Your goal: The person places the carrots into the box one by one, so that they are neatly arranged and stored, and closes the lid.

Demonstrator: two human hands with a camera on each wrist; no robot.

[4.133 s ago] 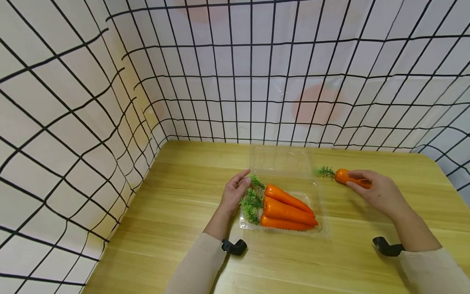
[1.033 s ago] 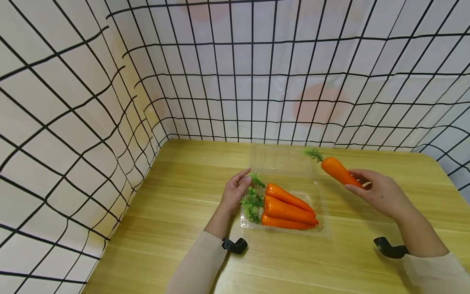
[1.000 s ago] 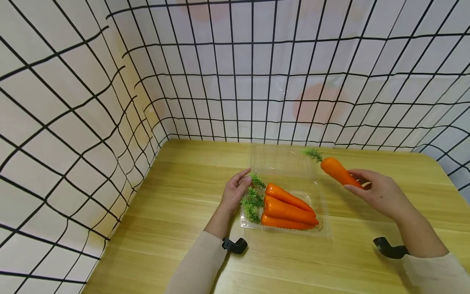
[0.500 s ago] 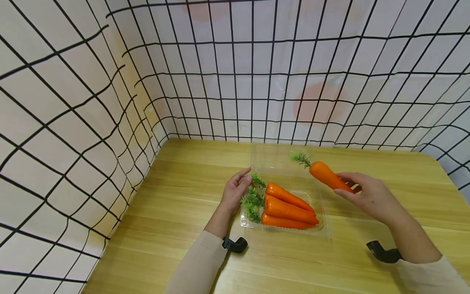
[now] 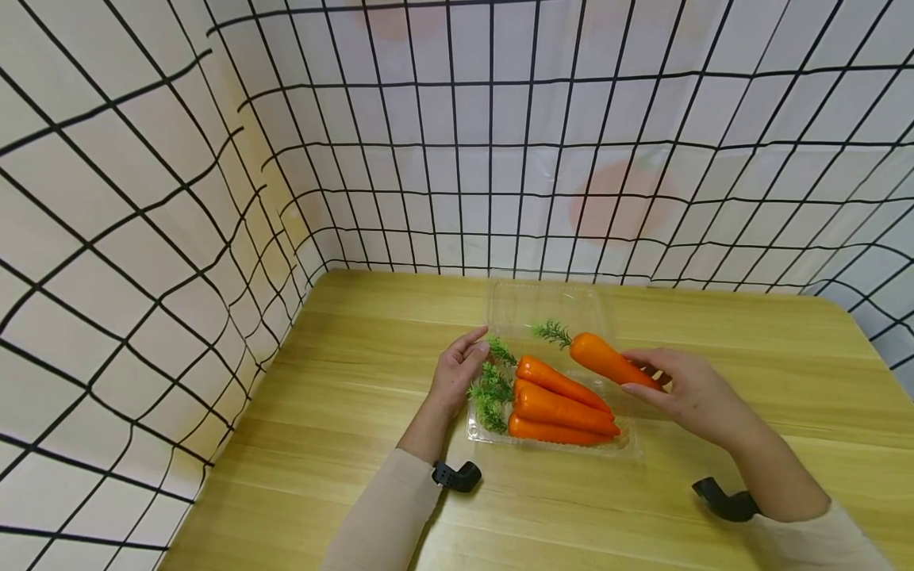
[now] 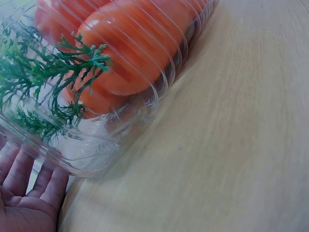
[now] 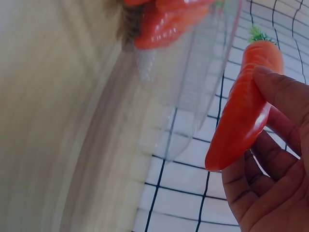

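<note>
A clear plastic clamshell box (image 5: 628,450) holds several orange carrots (image 5: 564,409), their green tops at its left end. Against that left side rests my left hand (image 5: 457,373); in the left wrist view its fingers (image 6: 54,186) lie fairly straight along the box wall. Its thumb is close to the leafy tops. My right hand (image 5: 689,396) pinches another carrot (image 5: 603,358) near its tapered end, thumb opposite fingers, as the right wrist view also shows. This carrot hangs above the far right part of the box, with its leafy top pointing left.
The box's transparent lid (image 5: 546,305) lies folded back towards the grid-patterned wall covering (image 5: 457,159). That covering rises along the back and left of the wooden table (image 5: 343,381). Black camera mounts (image 5: 458,477) sit on both wrists.
My right hand picked the carrot up off the table at the right, then brought it left and lower to over the box. My left hand has stayed at the box's left side.
</note>
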